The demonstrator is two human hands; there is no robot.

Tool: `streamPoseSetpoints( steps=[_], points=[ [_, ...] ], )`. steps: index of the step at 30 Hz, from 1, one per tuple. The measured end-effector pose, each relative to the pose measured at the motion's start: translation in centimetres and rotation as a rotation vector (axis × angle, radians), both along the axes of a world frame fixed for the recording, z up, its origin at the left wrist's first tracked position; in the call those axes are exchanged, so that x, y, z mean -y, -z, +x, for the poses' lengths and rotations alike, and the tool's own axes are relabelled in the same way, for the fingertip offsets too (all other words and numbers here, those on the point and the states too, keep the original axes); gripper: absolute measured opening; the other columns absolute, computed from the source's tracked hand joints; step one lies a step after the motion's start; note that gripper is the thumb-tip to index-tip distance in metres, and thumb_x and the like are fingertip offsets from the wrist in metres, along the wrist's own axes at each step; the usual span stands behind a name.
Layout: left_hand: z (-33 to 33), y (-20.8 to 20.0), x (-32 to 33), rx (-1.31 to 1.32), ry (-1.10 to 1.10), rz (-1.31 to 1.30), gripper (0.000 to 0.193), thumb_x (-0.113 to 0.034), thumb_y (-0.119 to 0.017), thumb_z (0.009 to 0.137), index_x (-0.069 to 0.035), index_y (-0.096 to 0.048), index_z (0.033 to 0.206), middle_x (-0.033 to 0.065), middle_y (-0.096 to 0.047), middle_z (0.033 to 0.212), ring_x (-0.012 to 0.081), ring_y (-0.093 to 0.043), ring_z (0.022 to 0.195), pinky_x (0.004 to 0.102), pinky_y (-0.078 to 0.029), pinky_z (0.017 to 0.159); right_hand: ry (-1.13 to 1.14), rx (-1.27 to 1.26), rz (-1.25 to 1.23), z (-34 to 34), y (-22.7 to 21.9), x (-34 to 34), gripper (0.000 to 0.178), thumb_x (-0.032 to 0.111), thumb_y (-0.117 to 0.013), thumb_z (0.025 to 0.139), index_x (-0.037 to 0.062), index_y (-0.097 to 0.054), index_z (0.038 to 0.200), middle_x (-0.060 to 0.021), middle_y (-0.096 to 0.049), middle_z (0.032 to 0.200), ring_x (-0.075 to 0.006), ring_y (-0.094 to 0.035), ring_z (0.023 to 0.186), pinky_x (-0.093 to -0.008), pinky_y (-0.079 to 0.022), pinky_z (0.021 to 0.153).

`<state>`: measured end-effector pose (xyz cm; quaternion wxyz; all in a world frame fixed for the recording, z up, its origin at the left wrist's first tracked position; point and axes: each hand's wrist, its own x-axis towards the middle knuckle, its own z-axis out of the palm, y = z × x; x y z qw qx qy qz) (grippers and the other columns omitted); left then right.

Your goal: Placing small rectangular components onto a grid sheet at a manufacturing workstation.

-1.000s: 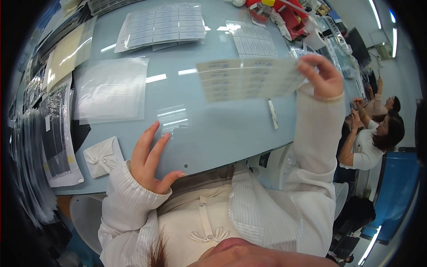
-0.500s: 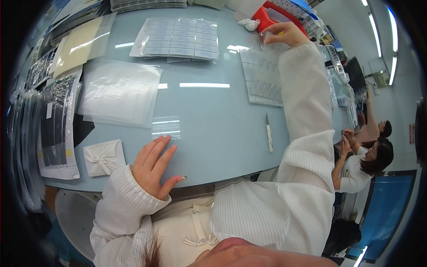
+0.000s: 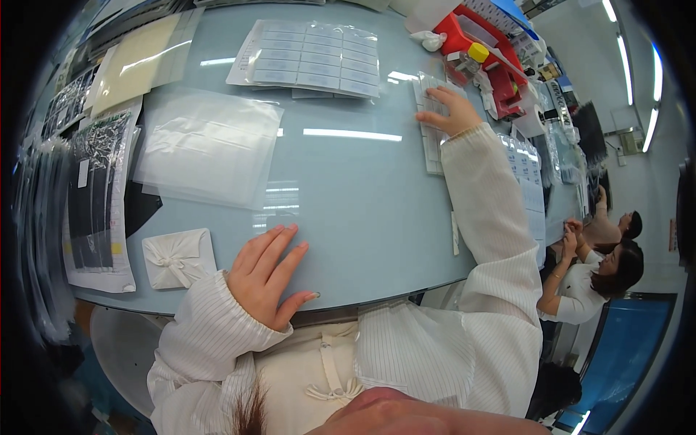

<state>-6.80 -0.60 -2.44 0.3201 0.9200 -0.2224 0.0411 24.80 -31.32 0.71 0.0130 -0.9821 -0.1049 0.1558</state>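
Note:
My left hand (image 3: 270, 274) rests on the blue-grey tabletop near its front edge, fingers stretched and thumb apart, holding nothing. Over on the far right, my right hand (image 3: 452, 111) is above or on a stack of pale gridded sheets (image 3: 433, 156); its fingers are spread and nothing shows in them. Just beyond that hand stands a small clear bottle with a yellow cap (image 3: 477, 53), in front of a red bin (image 3: 451, 32). A white-handled knife (image 3: 455, 235) lies by my right sleeve, which hides part of it.
Clear plastic film (image 3: 206, 148) lies left of centre. Bagged label sheets (image 3: 315, 58) sit at the back. A folded white cloth-wrapped square (image 3: 177, 257) and black sheets in plastic (image 3: 94, 196) are at left. Several more sheets (image 3: 528, 181) lie beyond my right arm, where two people work.
My right hand has drawn back from the red bin toward the gridded sheets, and its fingers have spread. The yellow-capped bottle now stands in plain view. My left hand has barely moved.

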Motion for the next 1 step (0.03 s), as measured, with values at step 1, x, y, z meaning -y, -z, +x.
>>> streamPoseSetpoints(
  steps=[1],
  points=[
    [-0.03, 0.06, 0.01, -0.010, 0.004, 0.008, 0.068, -0.029, -0.080, 0.081, 0.005, -0.055, 0.134, 0.0281, -0.048, 0.145, 0.0445, -0.048, 0.133, 0.0537, -0.042, 0.106, 0.008, -0.011, 0.001, 0.89, -0.02, 0.28, 0.099, 0.068, -0.073, 0.079, 0.0151, -0.040, 0.155, -0.0182, -0.030, 0.163, -0.0324, -0.030, 0.150, -0.0421, -0.028, 0.122]
  ],
)
